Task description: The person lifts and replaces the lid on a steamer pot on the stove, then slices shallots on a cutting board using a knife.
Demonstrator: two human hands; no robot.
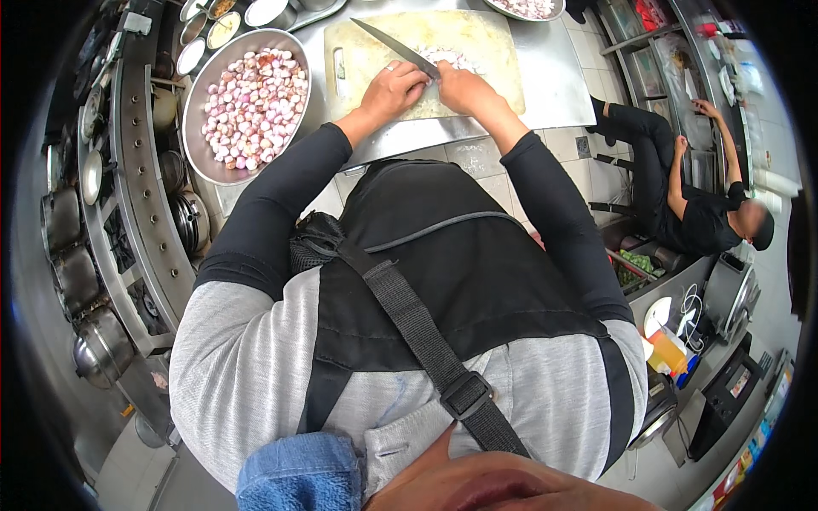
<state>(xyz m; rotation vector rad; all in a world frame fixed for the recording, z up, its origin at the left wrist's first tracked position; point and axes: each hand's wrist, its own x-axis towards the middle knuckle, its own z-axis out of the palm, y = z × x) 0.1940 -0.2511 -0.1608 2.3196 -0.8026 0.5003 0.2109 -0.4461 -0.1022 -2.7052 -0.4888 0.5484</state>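
My right hand [465, 91] grips the handle of a kitchen knife [391, 42]; its blade points up and to the left over a worn, pale cutting board [354, 61]. Close beside it, my left hand [393, 91] rests on the board with fingers curled near the blade's heel. Whatever may be under those fingertips is hidden. Chopped shallots [457, 59] lie on the board just beyond the knife. To the left of the board, a large metal bowl [199, 105] holds many whole peeled shallots [255, 108].
The board lies on a steel table [556, 76]. At its far right stands a bowl [558, 13] of chopped pieces. Several seasoning containers [223, 30] sit far left. A gas range [131, 172] lines the left side. A seated person [700, 211] is at the right by shelving.
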